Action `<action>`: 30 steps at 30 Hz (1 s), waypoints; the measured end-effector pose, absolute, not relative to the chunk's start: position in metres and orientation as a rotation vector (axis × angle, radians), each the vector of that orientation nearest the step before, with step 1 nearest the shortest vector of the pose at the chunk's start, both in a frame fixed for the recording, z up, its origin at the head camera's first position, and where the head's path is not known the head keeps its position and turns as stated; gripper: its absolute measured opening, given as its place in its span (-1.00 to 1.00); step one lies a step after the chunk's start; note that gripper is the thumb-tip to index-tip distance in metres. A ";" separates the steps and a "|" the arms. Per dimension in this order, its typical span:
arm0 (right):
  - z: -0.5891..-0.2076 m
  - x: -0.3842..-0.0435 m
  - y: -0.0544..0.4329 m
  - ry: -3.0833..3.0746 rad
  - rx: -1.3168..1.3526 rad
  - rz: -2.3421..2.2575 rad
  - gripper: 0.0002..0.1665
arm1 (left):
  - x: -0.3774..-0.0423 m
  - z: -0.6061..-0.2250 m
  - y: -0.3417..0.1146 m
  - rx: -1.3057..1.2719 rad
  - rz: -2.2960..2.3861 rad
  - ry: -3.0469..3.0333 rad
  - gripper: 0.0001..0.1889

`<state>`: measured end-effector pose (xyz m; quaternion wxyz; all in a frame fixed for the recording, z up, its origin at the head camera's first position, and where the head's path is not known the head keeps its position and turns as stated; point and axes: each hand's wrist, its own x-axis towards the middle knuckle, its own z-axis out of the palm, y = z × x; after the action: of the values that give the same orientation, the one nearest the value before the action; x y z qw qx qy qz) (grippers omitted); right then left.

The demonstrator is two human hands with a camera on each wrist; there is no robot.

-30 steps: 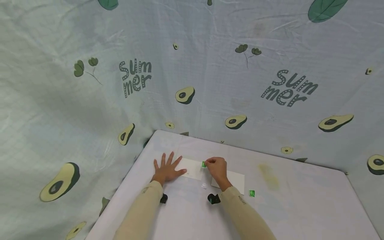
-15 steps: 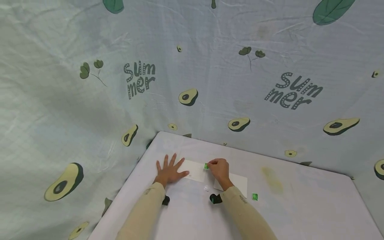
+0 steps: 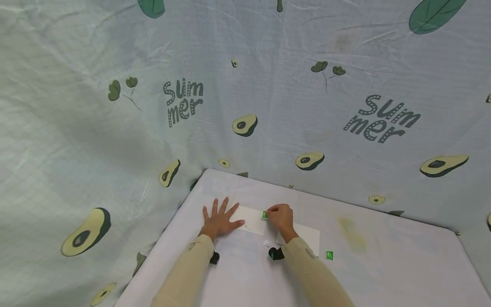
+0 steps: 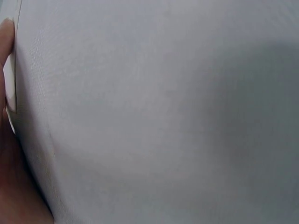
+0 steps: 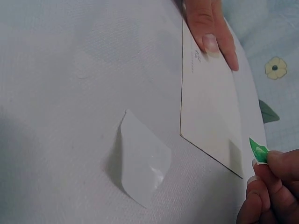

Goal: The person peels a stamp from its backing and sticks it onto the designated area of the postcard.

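My left hand [image 3: 220, 219] lies with fingers spread, its thumb and a finger pressing on the left end of a white envelope-like card [image 5: 210, 102]. Small print shows on this card beside the thumb. With thumb and fingertips, my right hand [image 3: 281, 217] pinches a small green sticker [image 5: 258, 151] that looks like a stamp. The sticker is at the card's upper right corner in the head view; in the right wrist view one edge curls up from the fingertips. Only part of the left hand [image 4: 18, 196] and a sliver of the card show in the left wrist view.
A second white card [image 3: 307, 236] lies partly under the right forearm. Right of it is another green sticker [image 3: 330, 255]. A curled piece of pale backing paper [image 5: 145, 163] rests on the white-covered table [image 3: 383, 264]. A printed cloth [image 3: 268, 85] hangs behind.
The head view has shifted slightly, so everything appears a little further right and lower. Both hands keep nearly the same place on the card, the right still pinching the green sticker.
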<state>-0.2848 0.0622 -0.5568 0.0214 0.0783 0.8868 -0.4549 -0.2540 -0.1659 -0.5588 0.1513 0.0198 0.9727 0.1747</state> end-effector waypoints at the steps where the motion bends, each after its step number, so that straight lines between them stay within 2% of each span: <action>1: -0.557 -0.285 0.062 2.747 0.246 -1.409 -0.87 | -0.254 -0.559 -0.166 0.056 0.498 2.795 -0.15; 30: -0.554 -0.290 0.048 2.788 0.318 -1.225 -0.89 | -0.257 -0.567 -0.165 0.041 0.510 2.792 -0.12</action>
<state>-0.2897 0.0476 -0.5536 0.0399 0.1038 0.9099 -0.3997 -0.2567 -0.1654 -0.5665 0.1510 0.0144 0.9723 0.1776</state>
